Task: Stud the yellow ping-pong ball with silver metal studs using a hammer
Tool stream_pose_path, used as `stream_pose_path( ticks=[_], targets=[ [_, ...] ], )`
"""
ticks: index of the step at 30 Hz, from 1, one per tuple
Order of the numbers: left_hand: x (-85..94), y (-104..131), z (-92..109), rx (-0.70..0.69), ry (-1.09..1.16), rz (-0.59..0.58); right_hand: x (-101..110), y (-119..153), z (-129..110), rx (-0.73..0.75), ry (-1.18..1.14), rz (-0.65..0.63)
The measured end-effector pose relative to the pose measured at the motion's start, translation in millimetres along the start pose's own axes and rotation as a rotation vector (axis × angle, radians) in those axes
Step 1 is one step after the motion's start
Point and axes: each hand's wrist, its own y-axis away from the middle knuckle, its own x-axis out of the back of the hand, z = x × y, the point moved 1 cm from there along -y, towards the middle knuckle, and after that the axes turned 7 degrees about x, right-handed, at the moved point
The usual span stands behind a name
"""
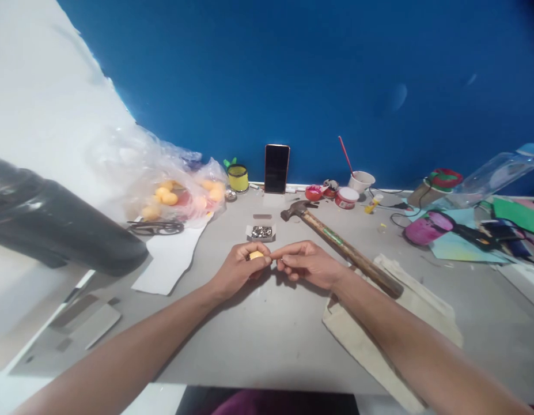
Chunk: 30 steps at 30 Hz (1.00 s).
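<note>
Near the middle of the grey table, my left hand is closed around a small yellow-orange ball, partly hidden by the fingers. Just to its right, my right hand pinches something tiny, too small to make out, with its index finger reaching to the left hand's thumb. Right behind the hands sits a small open box of shiny metal pieces. A hammer lies slantwise behind my right hand, its handle end over a beige cloth.
A plastic bag of yellow-orange balls, glasses and white paper lie left, beside a large dark cylinder. A phone stands against the blue wall. Right are a white cup, a pink-lidded tub and a pink container.
</note>
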Motion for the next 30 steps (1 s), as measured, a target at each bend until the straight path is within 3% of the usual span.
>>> stream_pose_path(
  ticks=[9,12,15,17,23,30],
  targets=[
    [-2.2,-1.1,0.4,0.046,-0.012,0.038,-2.9,0.6,1.8,0.018,-0.014,-0.025],
    [-1.9,-1.5,0.5,0.057,0.132,-0.044,-2.9,0.5,0.6,0.036,-0.047,-0.018],
    [-1.2,-2.0,1.1,0.057,0.324,-0.175,0.9,-1.6,-0.9,0.065,-0.067,0.071],
    [-0.8,-2.2,1.6,0.058,0.344,-0.186,4.1,-3.5,-1.7,0.089,-0.074,0.134],
    [-2.4,-1.4,3.3,0.084,0.193,-0.077,6.0,-6.0,-1.7,0.121,-0.049,0.227],
    [-2.9,1.8,8.1,-0.067,-0.299,0.122,2.7,-3.8,-0.7,0.077,-0.004,0.161]
  ],
)
